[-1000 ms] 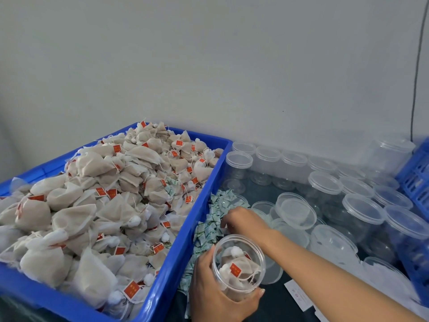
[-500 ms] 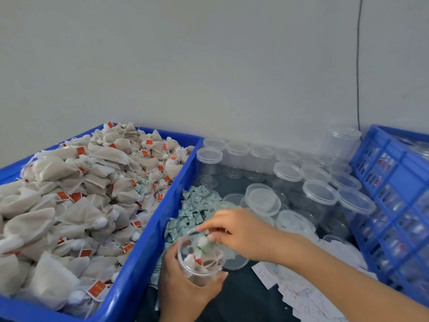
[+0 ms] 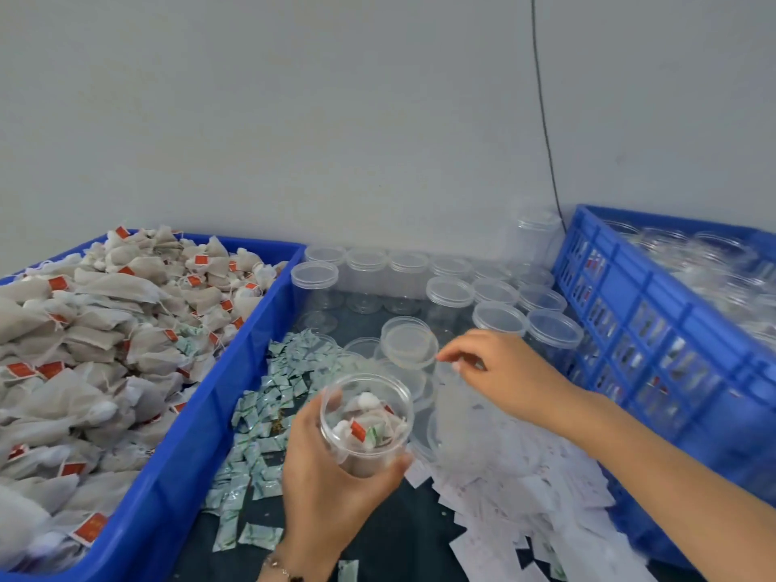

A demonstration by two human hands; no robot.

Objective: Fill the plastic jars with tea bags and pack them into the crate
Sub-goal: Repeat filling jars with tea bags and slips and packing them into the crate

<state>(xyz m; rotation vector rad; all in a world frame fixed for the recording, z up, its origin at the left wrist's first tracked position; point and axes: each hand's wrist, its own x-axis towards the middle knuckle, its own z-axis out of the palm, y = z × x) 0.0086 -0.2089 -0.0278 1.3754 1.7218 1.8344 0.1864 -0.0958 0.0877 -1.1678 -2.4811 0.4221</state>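
The jar (image 3: 364, 422), packed with tea bags, sits uncapped in your left hand (image 3: 325, 468), fingers wrapped round it, near centre. Your right hand (image 3: 499, 371) reaches with loosely curled, seemingly empty fingers toward a lid (image 3: 409, 341); tilting could spill bags.

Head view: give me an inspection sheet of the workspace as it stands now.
Surface: dark table top, mostly covered.
Job's things: open jar holding tea bags and a green sachet; blue bin heaped with tea bags; empty lidded jars by the wall; blue crate holding jars.
Clutter: green sachets spread beside the bin; white paper slips; loose lids.
Hands: left hand grips the jar; right hand reaches toward the loose lids, fingers curled, grip unclear.
Cables: one black cable running down the wall.
Surroundings: plain grey wall.
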